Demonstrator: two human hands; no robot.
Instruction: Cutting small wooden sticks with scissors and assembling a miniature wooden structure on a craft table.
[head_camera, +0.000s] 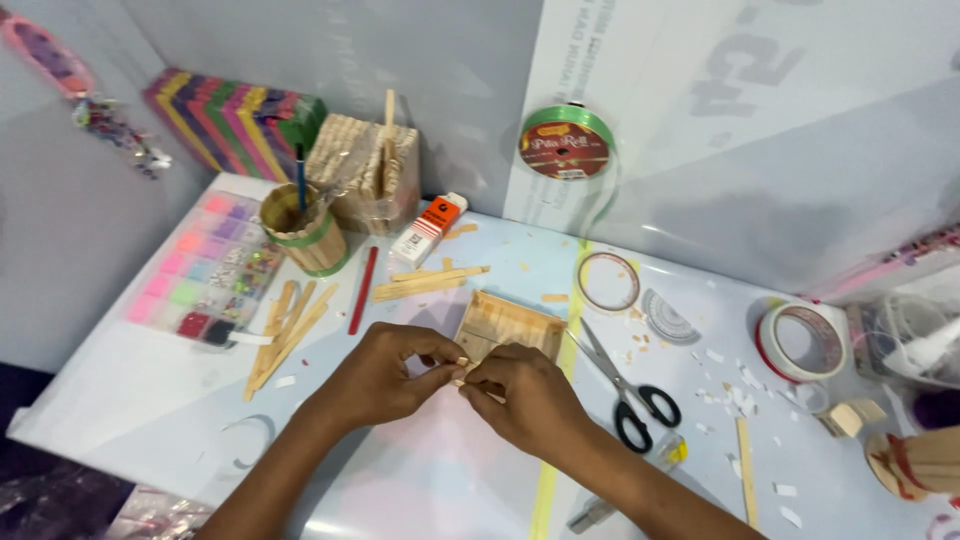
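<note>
Hands (462, 378) beside wooden tray (508, 326), scissors (625, 385)

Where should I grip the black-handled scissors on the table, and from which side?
Grip the scissors at the black handle loops, coming from the near right side. The loops lie closest to the table's front edge and away from the right hand, while the closed blades point up toward the wooden square.

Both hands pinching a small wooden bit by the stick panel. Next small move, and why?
Probably lower the small wooden piece onto the near edge of the stick panel. The left hand and right hand both pinch it at the fingertips, right at that edge, and it looks not yet seated. Whether it carries glue cannot be seen.
</note>
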